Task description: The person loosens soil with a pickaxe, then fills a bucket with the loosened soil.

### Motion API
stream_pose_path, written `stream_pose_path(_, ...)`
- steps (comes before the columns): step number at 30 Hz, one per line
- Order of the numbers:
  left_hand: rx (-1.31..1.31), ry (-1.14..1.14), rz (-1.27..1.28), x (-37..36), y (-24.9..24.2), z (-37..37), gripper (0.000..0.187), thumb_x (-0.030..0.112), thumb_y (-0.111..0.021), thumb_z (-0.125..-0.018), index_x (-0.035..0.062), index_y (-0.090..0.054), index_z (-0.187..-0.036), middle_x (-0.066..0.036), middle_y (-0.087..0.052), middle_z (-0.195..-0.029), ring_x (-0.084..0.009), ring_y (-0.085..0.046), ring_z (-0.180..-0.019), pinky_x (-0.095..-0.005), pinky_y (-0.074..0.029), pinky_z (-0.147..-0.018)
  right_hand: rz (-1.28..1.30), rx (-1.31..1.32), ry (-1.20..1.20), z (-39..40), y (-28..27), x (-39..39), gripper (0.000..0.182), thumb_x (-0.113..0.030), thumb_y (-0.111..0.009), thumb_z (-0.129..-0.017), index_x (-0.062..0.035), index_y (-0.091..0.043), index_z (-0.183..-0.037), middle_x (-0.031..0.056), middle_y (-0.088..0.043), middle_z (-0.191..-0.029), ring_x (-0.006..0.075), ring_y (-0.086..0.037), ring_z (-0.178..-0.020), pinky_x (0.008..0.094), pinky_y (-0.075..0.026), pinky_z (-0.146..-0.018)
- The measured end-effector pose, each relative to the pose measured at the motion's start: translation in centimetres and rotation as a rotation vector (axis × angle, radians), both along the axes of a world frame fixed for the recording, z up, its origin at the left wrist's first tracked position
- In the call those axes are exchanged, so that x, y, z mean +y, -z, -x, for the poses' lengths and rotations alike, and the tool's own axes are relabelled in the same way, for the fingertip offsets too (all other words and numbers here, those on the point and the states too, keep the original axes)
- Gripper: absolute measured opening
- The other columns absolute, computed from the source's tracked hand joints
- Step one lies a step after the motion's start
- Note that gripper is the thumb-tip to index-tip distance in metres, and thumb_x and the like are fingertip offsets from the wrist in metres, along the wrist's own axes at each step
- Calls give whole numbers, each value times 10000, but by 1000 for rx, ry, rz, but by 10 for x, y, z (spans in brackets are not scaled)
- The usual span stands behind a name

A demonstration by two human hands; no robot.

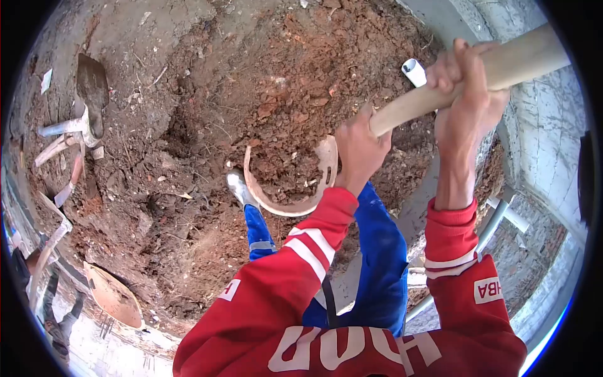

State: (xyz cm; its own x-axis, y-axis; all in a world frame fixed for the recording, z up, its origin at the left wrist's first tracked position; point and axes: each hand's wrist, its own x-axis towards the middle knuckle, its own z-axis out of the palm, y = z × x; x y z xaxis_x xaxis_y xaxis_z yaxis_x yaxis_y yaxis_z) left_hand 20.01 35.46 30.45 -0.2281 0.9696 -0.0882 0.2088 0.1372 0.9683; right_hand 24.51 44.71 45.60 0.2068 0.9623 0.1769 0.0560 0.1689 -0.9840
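My left hand is wrapped round the lower end of a thick, pale wooden tool handle. Higher up, my right hand grips the same handle, its fingers closed over it. The handle slants up to the right and widens that way; its far end is out of view, so the tool's head is hidden. Below my left hand, a tan curved rim with a slot lies on the ground with loose soil inside it. Broken reddish earth spreads in front of me.
A shovel blade, a pickaxe and other hand tools lie at the left. A tan basin stands lower left, near another person. A white pipe sticks out near a concrete wall on my right.
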Motion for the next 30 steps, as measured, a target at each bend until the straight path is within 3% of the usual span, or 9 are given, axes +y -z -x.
stream_pose_path(4, 83, -160, -378, 131, 40, 28, 204, 162, -758, -743, 19, -654, -845, -231, -664, -705, -402, -662, -655, -485, -514, -642, -303, -13, 202, 40, 28, 90, 144, -119, -642, -908, -16, -546, -876, 22, -519, -669, 117, -486, -528, 288, -425, -484)
stream_pose_path(6, 92, -140, -204, 104, 104, 46, 214, 156, -747, -746, -2, -674, -869, -242, -673, -725, -404, -673, -680, -501, -521, -678, -203, -119, 291, 50, 123, 80, 155, -113, -659, -870, 12, -571, -899, 64, -583, -709, 174, -563, -579, 332, -476, -535)
stream_pose_path(9, 203, -145, 582, -118, 229, 49, 212, 96, -729, -749, -41, -691, -906, -274, -685, -785, -399, -708, -760, -471, -554, -712, 496, -347, 155, 63, 339, -40, 210, -104, -684, -814, 53, -610, -932, 128, -679, -769, 261, -677, -656, 397, -553, -610)
stream_pose_path(11, 362, -31, 911, -195, 212, 60, 239, 126, -726, -719, -49, -692, -878, -286, -689, -828, -425, -701, -819, -472, -558, -760, 945, -596, 97, 70, 437, -96, 379, -173, -710, -778, 125, -651, -1005, 256, -713, -996, 372, -714, -930, 400, -551, -858)
stream_pose_path(12, 364, 7, 963, -181, 196, 79, 245, 143, -718, -729, -56, -679, -867, -292, -690, -844, -431, -697, -841, -478, -552, -785, 847, -619, 181, 79, 449, -97, 289, -147, -688, -791, 125, -658, -885, 230, -711, -851, 318, -727, -762, 407, -580, -729)
stream_pose_path(15, 238, 83, 969, -163, 147, 88, 232, 156, -702, -766, -50, -666, -867, -278, -696, -861, -427, -695, -855, -482, -548, -798, 1089, -382, -74, 69, 413, -69, 282, -134, -681, -774, 130, -677, -872, 242, -704, -781, 367, -717, -680, 430, -592, -656)
stream_pose_path(20, 231, 116, 837, -176, 101, 58, 292, 172, -690, -798, -60, -627, -964, -290, -689, -850, -436, -694, -828, -474, -557, -754, 1167, -307, 51, 43, 355, -69, 174, -34, -580, -854, 139, -590, -841, 163, -599, -581, 246, -617, -464, 396, -473, -386)
stream_pose_path(27, 389, 181, 1064, -325, 50, 38, 300, 190, -705, -784, -23, -619, -978, -273, -680, -824, -428, -690, -820, -519, -548, -726, 1313, -88, 198, 0, 326, -263, 213, -45, -610, -876, 28, -532, -691, 91, -541, -577, 178, -527, -423, 339, -444, -368)
stream_pose_path(30, 217, 145, 1304, -423, 35, 38, 307, 223, -705, -793, 42, -643, -1032, -234, -696, -877, -426, -687, -817, -524, -549, -724, 1400, 84, 246, 11, 273, -360, 126, -39, -624, -864, 28, -525, -904, 63, -502, -583, 153, -478, -412, 316, -407, -376)
